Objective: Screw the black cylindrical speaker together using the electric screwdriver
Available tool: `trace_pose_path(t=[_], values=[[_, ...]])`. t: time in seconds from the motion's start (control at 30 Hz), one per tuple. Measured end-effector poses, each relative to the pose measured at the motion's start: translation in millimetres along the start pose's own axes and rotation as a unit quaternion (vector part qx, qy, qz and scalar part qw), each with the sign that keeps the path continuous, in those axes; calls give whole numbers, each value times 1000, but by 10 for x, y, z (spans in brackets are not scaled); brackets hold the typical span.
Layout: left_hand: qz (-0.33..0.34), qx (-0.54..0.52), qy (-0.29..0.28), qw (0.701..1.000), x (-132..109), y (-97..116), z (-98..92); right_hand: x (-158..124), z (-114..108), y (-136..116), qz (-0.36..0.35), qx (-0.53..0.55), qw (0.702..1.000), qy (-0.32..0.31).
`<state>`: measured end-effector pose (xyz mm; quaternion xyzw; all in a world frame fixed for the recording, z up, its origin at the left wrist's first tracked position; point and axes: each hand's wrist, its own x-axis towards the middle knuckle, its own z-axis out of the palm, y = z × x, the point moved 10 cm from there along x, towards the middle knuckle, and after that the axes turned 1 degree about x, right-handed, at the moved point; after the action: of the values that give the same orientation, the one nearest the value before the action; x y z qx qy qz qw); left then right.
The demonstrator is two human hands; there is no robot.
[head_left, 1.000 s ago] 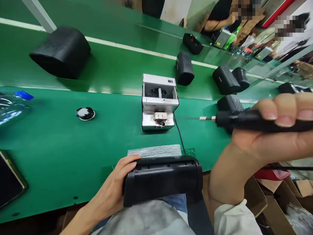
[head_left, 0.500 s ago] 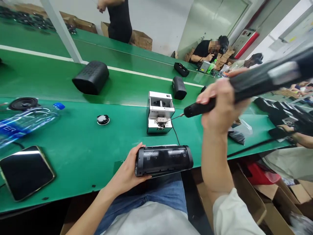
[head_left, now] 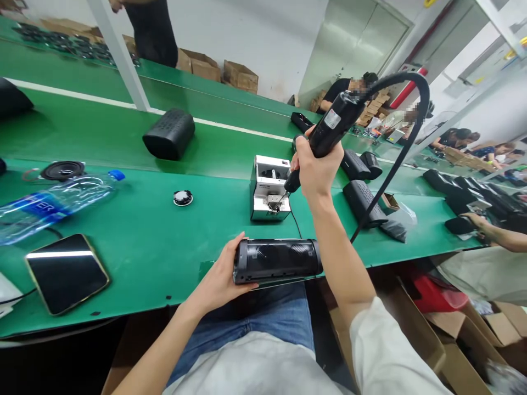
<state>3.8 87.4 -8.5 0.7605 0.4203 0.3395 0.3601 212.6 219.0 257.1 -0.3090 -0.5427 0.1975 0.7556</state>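
Observation:
A black speaker housing (head_left: 280, 260) with two perforated patches lies at the table's front edge. My left hand (head_left: 224, 271) grips its left end, thumb on top and fingers below. Wrapped in my right hand (head_left: 319, 170) is a black electric screwdriver (head_left: 331, 125) with a cable curving off its back end. Its thin bit points down and left, to the front of a white screw feeder (head_left: 269, 189). Whether a screw sits on the bit is too small to tell.
Left of the feeder lie a small round part (head_left: 183, 197), a water bottle (head_left: 61, 206), a phone (head_left: 68, 273) and a speaker driver (head_left: 62, 170). Black housings (head_left: 169, 133) stand along the line. The screwdriver's cable (head_left: 395, 170) loops down at right. Other people work at the far right and back.
My right hand has moved left with the screwdriver, which now stands steeper with its bit at the feeder. My left hand still holds the housing. The view has shifted slightly.

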Motion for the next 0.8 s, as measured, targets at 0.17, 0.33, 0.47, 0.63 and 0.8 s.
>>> trace_pose_path(t=[0.17,0.33,0.47,0.63,0.8], values=[[1,5,1,1000,4,-14,12,-30,6,47,14,-1,1000,-14],[6,13,0,1000,20,15,2,-41,-171,-155,15,3,1000,-16],[7,17,-1,1000,35,37,-9,-138,-553,-773,-6,-19,1000,-16],[13,26,5,1000,47,46,-35,-468,-1084,-1541,-14,-41,999,10],[-2,36,2,999,54,6,-40,-731,-1273,-1676,-7,-55,998,9]])
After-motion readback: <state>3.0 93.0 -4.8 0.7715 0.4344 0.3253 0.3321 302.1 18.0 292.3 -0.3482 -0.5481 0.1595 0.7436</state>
